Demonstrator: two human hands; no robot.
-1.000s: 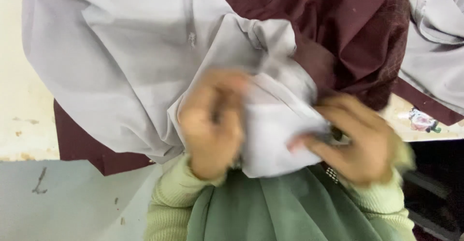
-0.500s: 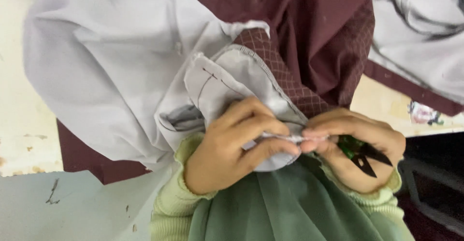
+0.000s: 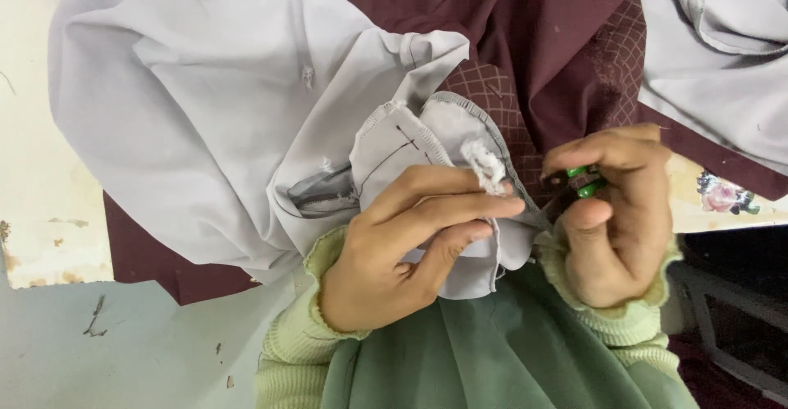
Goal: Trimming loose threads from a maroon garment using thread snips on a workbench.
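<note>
- The left hand lies palm-down across the lower middle of the view, its wrist in a pale green ribbed sleeve.
- Its fingers stretch out toward the right, with the thumb tucked beneath, pinching a fold of the grey garment between them.
- The pinched part is a stitched, overlocked edge that stands up just above the knuckles; a small tuft of white thread sits on the fingertips.
- The right hand is curled closed, fingers bent over and thumb pointing up, around a small thread snipper with green handles.
- The snipper's dark tip points left, just beside the left fingertips and the seam edge.
- The grey garment spreads over a maroon cloth on the pale table; another grey piece lies at the upper right.
- A green skirt fills the bottom between both wrists.
</note>
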